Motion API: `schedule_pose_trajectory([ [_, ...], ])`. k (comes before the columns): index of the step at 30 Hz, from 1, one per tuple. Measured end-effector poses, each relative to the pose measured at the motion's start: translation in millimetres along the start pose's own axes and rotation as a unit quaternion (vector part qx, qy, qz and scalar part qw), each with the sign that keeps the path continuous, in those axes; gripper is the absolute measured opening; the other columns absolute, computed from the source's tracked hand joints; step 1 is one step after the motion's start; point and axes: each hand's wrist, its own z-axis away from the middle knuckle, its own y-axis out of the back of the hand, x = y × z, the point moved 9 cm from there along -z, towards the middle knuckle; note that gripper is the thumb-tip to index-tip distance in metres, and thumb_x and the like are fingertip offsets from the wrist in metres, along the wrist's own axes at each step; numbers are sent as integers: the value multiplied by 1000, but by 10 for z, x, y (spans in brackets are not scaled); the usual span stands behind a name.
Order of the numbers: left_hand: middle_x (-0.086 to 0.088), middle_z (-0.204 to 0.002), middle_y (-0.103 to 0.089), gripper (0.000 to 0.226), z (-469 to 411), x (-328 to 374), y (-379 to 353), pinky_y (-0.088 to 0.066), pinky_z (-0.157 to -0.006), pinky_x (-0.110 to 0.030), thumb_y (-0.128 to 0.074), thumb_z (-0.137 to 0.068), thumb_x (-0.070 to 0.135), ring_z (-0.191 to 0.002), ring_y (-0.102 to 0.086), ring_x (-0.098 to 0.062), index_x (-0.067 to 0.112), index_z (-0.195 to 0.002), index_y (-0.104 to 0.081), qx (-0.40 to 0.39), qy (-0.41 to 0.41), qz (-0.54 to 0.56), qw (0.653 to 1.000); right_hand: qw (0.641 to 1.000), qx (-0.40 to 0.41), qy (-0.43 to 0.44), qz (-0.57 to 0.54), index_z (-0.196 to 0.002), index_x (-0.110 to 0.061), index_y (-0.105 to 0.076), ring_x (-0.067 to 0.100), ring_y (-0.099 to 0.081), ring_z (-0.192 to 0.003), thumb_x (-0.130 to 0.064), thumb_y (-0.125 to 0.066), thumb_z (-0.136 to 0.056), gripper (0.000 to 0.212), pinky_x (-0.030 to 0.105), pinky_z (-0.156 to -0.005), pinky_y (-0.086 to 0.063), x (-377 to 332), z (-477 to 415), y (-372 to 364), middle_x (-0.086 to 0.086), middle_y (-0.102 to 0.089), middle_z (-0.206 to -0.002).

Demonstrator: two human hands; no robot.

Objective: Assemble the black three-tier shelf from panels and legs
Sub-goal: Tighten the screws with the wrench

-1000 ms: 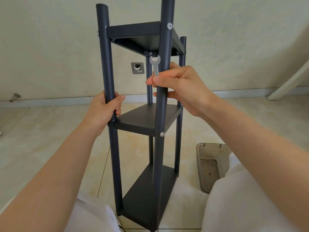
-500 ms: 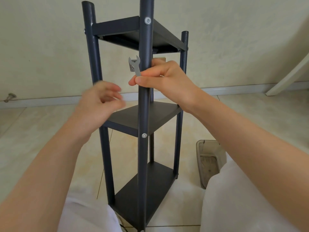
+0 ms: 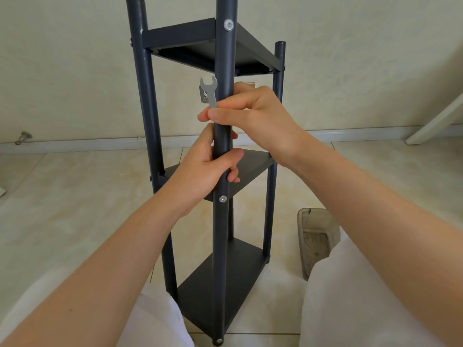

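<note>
Tiled floor (image 3: 62, 209); both hands grip unmarked shelf (image 3: 223, 234) leg.

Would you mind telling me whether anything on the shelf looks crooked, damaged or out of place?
Nothing stands out. The shelf stands upright with all three panels seated between the legs. The left hand grips the front leg; the right hand holds it too, with a small wrench.

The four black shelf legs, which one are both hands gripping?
The near leg at centre; left hand and right hand wrap it. The other three stand free.
</note>
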Motion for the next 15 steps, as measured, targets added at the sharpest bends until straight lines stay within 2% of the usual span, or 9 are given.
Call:
schedule_pose_trajectory([
  [4,2,-67,-51,26,-45,-5,-38,-56,-72,-31,-60,-99,14,-62,-54,-19,16,-120,-46,-18,-14,23,999,1000,12,6,13,-97,-9,-78,14,-59,-95,-10,-68,-91,12,17,-77,-51,-23,43,45,11,-58,-109],
  [7,4,-67,-52,24,-48,-12,-63,-55,-71,-30,-60,-98,13,-61,-53,-17,20,-118,-47,-38,-21,43,998,999,12,15,31,-98,-10,-78,13,-58,-106,-11,-67,-92,13,12,-82,-50,-49,82,55,15,-59,-114],
  [10,3,-68,-52,28,-38,-32,-60,-55,-71,-29,-59,-99,12,-60,-54,-16,24,-121,-48,-50,-25,56,997,998,7,30,56,-98,-12,-78,10,-58,-106,-13,-67,-92,13,10,-84,-47,-88,109,23,9,-61,-106],
  [12,2,-67,-51,29,-30,-36,-63,-55,-71,-29,-60,-99,12,-61,-54,-16,25,-121,-48,-56,-30,64,996,998,3,37,49,-98,-12,-78,8,-59,-96,-11,-66,-93,13,14,-80,-49,-109,119,32,3,-59,-99],
  [14,1,-67,-50,25,-20,-42,-71,-55,-72,-29,-60,-97,14,-61,-53,-16,25,-116,-49,-59,-32,72,995,999,-10,43,28,-98,-8,-77,25,-62,-93,-7,-64,-93,13,27,-79,-54,-117,118,48,10,-60,-99],
  [15,1,-67,-50,23,-18,-46,-69,-55,-72,-28,-60,-96,14,-61,-53,-16,24,-114,-49,-60,-32,77,995,999,-19,45,18,-98,-5,-76,36,-60,-96,-5,-63,-93,14,37,-83,-54,-120,117,53,16,-61,-101],
])
